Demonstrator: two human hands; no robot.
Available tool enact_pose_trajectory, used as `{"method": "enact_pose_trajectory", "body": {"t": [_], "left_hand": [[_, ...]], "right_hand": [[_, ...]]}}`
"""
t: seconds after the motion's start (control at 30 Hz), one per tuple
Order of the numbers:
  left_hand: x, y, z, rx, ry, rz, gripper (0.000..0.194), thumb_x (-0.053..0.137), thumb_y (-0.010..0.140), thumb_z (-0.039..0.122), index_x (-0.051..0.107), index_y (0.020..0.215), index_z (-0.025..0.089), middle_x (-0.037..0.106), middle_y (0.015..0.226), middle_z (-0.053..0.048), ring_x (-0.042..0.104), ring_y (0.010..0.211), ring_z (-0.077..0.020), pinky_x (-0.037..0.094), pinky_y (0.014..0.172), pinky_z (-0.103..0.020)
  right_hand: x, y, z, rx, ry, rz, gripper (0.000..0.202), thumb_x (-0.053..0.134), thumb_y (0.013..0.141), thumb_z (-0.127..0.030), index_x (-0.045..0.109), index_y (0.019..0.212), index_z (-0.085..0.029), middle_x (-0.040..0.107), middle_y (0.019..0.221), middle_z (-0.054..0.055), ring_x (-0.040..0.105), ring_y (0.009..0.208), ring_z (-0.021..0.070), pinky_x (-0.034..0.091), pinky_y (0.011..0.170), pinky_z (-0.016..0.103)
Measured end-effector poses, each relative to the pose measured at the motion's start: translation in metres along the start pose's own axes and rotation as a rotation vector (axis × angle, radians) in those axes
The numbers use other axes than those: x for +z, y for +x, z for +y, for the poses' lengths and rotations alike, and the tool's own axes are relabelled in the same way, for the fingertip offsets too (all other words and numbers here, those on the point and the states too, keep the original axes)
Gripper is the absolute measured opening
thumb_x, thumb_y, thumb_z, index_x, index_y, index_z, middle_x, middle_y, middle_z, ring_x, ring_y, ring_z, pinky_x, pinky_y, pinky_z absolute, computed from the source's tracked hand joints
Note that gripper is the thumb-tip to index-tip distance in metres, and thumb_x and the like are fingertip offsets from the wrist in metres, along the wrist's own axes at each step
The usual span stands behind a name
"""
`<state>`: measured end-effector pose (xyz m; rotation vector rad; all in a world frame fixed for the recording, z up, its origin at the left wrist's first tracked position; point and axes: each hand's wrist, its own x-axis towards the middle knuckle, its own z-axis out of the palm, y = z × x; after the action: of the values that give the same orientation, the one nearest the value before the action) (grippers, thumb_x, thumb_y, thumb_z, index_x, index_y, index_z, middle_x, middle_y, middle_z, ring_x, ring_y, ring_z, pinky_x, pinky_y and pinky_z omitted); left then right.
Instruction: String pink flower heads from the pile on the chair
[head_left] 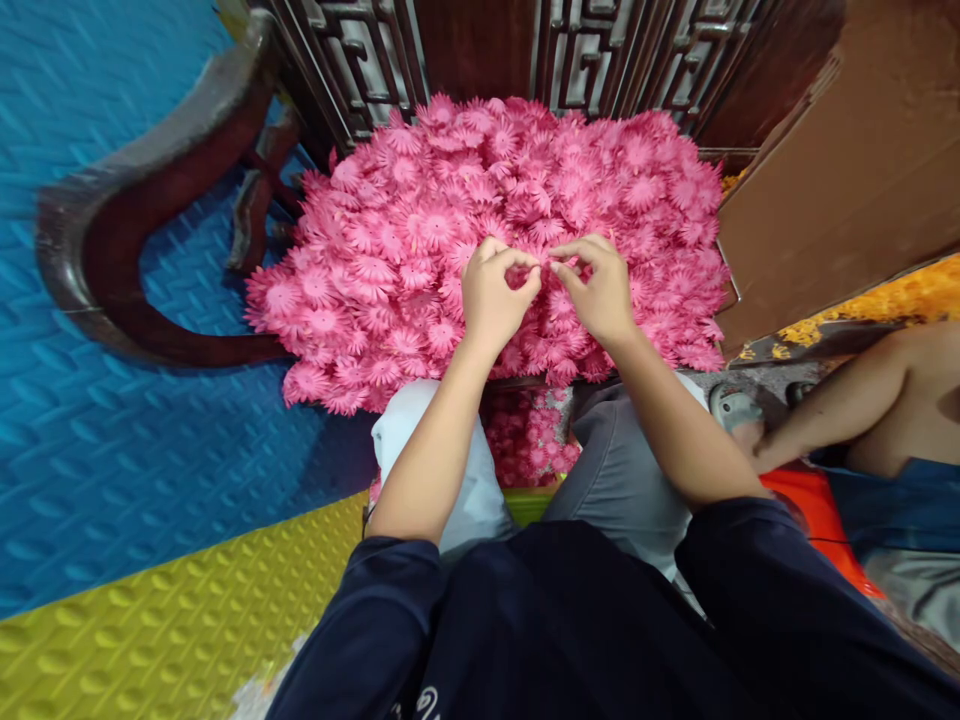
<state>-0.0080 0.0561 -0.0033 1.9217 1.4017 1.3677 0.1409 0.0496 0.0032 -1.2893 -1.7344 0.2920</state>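
Observation:
A wide heap of pink flowers (405, 250) spreads in front of me. Over its middle, my left hand (499, 290) has thumb and index finger pinched together. Just to its right, my right hand (596, 285) is also closed in a pinch, its fingertips a short gap from the left ones. Between the two pinches, whatever they hold, if anything, is too small to make out against the pink petals. More pink flowers (529, 440) lie lower down, between my knees.
A curved dark wooden armrest (112, 210) stands at the left over blue matting (67, 450). Carved dark wood panels (480, 50) rise behind the heap. At the right are a brown cardboard sheet (840, 180), orange flowers (885, 300) and another person's arm and leg (862, 400).

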Motion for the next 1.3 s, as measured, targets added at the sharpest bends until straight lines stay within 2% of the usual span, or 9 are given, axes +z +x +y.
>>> {"method": "enact_pose_trajectory", "body": {"t": [0.1, 0.27, 0.47, 0.63, 0.77, 0.87, 1.03, 1.17, 1.3], "left_hand": [[0.0, 0.001, 0.0, -0.042, -0.098, 0.0, 0.006, 0.066, 0.072, 0.018, 0.063, 0.067, 0.019, 0.055, 0.072, 0.0, 0.052, 0.068, -0.0119, 0.046, 0.073, -0.029], [-0.001, 0.002, 0.001, -0.121, -0.278, 0.028, 0.012, 0.066, 0.07, 0.014, 0.059, 0.061, 0.018, 0.05, 0.063, 0.003, 0.047, 0.061, -0.0089, 0.041, 0.064, -0.024], [0.001, 0.004, -0.001, -0.262, -0.564, -0.005, 0.019, 0.069, 0.071, 0.016, 0.056, 0.058, 0.017, 0.044, 0.053, 0.006, 0.039, 0.052, -0.0065, 0.035, 0.057, -0.021], [-0.002, 0.004, 0.004, -0.371, -0.784, -0.12, 0.024, 0.07, 0.073, 0.019, 0.053, 0.056, 0.017, 0.048, 0.055, 0.005, 0.042, 0.054, -0.0057, 0.038, 0.059, -0.019], [-0.005, 0.005, 0.009, -0.436, -0.904, -0.214, 0.03, 0.073, 0.072, 0.023, 0.049, 0.055, 0.016, 0.046, 0.056, 0.006, 0.04, 0.051, -0.0036, 0.036, 0.055, -0.018], [-0.003, 0.005, 0.008, -0.422, -0.897, -0.217, 0.033, 0.071, 0.074, 0.028, 0.045, 0.057, 0.016, 0.043, 0.057, 0.006, 0.04, 0.05, -0.0031, 0.035, 0.052, -0.018], [0.0, 0.009, -0.01, -0.346, -0.616, -0.083, 0.033, 0.059, 0.081, 0.047, 0.05, 0.067, 0.019, 0.043, 0.059, 0.004, 0.047, 0.053, -0.0053, 0.041, 0.052, -0.021], [-0.007, 0.016, -0.028, -0.315, -0.553, -0.04, 0.043, 0.048, 0.079, 0.064, 0.054, 0.077, 0.022, 0.05, 0.066, 0.001, 0.054, 0.06, -0.0085, 0.044, 0.056, -0.024], [-0.011, 0.019, -0.036, -0.322, -0.523, 0.051, 0.048, 0.048, 0.075, 0.069, 0.055, 0.078, 0.022, 0.053, 0.069, -0.001, 0.058, 0.066, -0.0119, 0.046, 0.06, -0.027]], "right_hand": [[0.001, 0.0, 0.001, 0.007, 0.026, -0.001, 0.019, 0.057, 0.083, -0.036, 0.067, 0.09, -0.021, 0.063, 0.089, 0.003, 0.054, 0.074, 0.013, 0.047, 0.076, 0.032], [0.004, -0.001, 0.003, 0.082, 0.102, 0.049, 0.034, 0.057, 0.081, -0.048, 0.063, 0.102, -0.022, 0.062, 0.094, 0.005, 0.057, 0.083, 0.0154, 0.048, 0.079, 0.034], [0.007, 0.0, -0.003, 0.121, 0.289, -0.126, 0.039, 0.058, 0.075, -0.057, 0.067, 0.087, -0.02, 0.067, 0.09, 0.004, 0.06, 0.084, 0.0152, 0.049, 0.08, 0.032], [0.006, 0.001, -0.006, 0.214, 0.522, -0.142, 0.038, 0.068, 0.066, -0.057, 0.068, 0.081, -0.022, 0.069, 0.085, 0.0, 0.062, 0.082, 0.0137, 0.05, 0.081, 0.032], [0.003, 0.001, -0.006, 0.266, 0.636, -0.158, 0.034, 0.073, 0.063, -0.051, 0.067, 0.076, -0.021, 0.066, 0.08, -0.002, 0.06, 0.078, 0.0113, 0.05, 0.079, 0.029], [0.004, 0.0, -0.005, 0.289, 0.655, -0.161, 0.034, 0.071, 0.065, -0.053, 0.066, 0.077, -0.021, 0.064, 0.079, -0.002, 0.059, 0.076, 0.0109, 0.05, 0.077, 0.028], [0.01, 0.001, 0.01, 0.321, 0.573, -0.16, 0.042, 0.06, 0.071, -0.062, 0.063, 0.087, -0.023, 0.062, 0.078, -0.001, 0.058, 0.073, 0.0121, 0.05, 0.069, 0.028], [0.011, 0.004, 0.033, 0.378, 0.527, -0.077, 0.045, 0.058, 0.072, -0.063, 0.063, 0.092, -0.023, 0.062, 0.077, -0.001, 0.058, 0.067, 0.0105, 0.048, 0.063, 0.026], [0.009, 0.005, 0.05, 0.448, 0.53, -0.006, 0.044, 0.06, 0.072, -0.061, 0.063, 0.093, -0.023, 0.065, 0.082, 0.001, 0.059, 0.063, 0.0095, 0.046, 0.055, 0.024]]}}
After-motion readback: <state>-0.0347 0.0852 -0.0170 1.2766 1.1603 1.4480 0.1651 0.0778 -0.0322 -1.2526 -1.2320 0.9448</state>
